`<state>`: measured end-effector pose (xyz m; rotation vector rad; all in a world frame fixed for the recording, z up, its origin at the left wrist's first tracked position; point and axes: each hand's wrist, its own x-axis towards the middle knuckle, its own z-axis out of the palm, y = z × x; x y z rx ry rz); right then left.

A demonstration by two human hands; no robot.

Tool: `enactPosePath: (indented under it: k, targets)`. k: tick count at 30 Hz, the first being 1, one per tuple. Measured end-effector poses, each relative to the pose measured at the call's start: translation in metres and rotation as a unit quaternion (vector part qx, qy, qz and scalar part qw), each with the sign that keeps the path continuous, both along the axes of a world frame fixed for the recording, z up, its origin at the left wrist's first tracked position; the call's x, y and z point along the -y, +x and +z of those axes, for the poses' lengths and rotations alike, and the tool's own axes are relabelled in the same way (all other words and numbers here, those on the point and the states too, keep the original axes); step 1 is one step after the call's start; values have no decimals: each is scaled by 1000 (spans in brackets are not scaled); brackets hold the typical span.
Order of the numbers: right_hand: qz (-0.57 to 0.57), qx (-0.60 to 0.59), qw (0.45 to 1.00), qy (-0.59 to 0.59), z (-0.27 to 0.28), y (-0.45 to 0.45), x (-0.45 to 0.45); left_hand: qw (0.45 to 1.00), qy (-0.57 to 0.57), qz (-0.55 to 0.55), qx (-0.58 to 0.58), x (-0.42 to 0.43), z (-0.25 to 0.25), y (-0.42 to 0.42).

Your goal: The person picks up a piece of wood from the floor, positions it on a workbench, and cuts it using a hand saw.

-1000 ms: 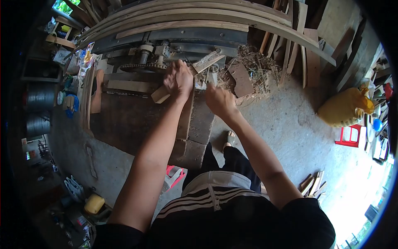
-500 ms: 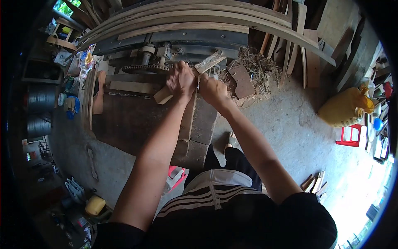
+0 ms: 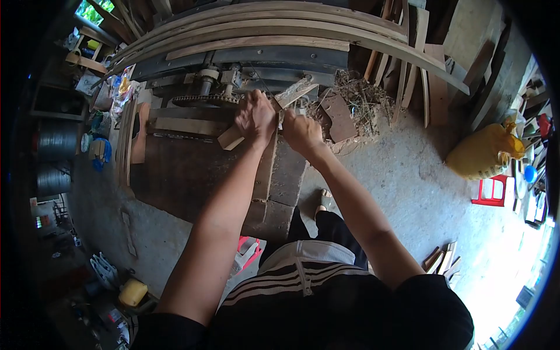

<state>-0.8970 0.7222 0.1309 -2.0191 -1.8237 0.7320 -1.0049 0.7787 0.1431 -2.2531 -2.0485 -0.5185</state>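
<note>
At the machine table [image 3: 175,169], my left hand [image 3: 255,119] is wrapped over a short piece of wood [image 3: 231,138], whose end sticks out to the left under the palm. My right hand [image 3: 304,134] is closed in a fist just to the right; what its fingers hold is hidden. Beyond the hands lies a wooden strip [image 3: 298,95], angled up to the right. I cannot tell whether it is the same piece as in my left hand. A long wooden rail [image 3: 265,169] runs toward my body beneath my left wrist.
A toothed chain wheel [image 3: 205,100] sits behind my left hand. Long planks [image 3: 262,26] span the machine's back. Wood shavings [image 3: 370,102] and a brown board [image 3: 339,116] lie to the right. A yellow sack [image 3: 481,153] and red stool [image 3: 490,191] stand farther right.
My right hand has shifted slightly down and to the right, a little away from the strip. My left hand stays in nearly the same place on the wood.
</note>
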Motion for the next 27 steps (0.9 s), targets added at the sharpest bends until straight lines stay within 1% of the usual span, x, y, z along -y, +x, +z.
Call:
enactPosePath:
  k: [2, 3, 4, 8, 11, 13, 14, 16, 19, 21, 23, 25, 27]
  targets:
    - [-9, -14, 1000, -16, 10, 10, 28, 1000, -7, 7, 8, -2, -2, 2]
    - [-13, -31, 999, -32, 15, 14, 40, 1000, 11, 9, -2, -4, -6, 2]
    - [-9, -6, 999, -43, 18, 16, 46, 999, 28, 12, -13, -4, -7, 0]
    - [13, 9, 999, -48, 22, 9, 18, 1000, 28, -10, 0, -2, -5, -1]
    - [-8, -19, 1000, -13, -3, -1, -10, 1000, 21, -2, -7, -2, -6, -1]
    - [5, 4, 1000, -8, 10, 7, 11, 999, 34, -8, -9, -1, -6, 0]
    - [5, 3, 1000, -25, 16, 13, 28, 999, 50, -7, -11, -1, -6, 0]
    - [14, 20, 998, -55, 21, 19, 49, 999, 37, 0, -9, -4, -6, -1]
    - [12, 14, 999, -42, 23, 19, 41, 1000, 20, 4, -8, -2, -4, -1]
    - [22, -3, 999, -36, 20, 12, 14, 998, 48, -16, -34, 0, 0, 0]
    - [15, 11, 1000, -17, 12, 1, -6, 999, 33, -2, -38, 0, 1, 2]
    - [17, 13, 1000, -21, 15, 2, 1, 999, 25, -1, -35, 0, 1, 1]
    - [20, -3, 999, -50, 19, 13, 28, 999, 30, 4, -32, 0, -2, 4]
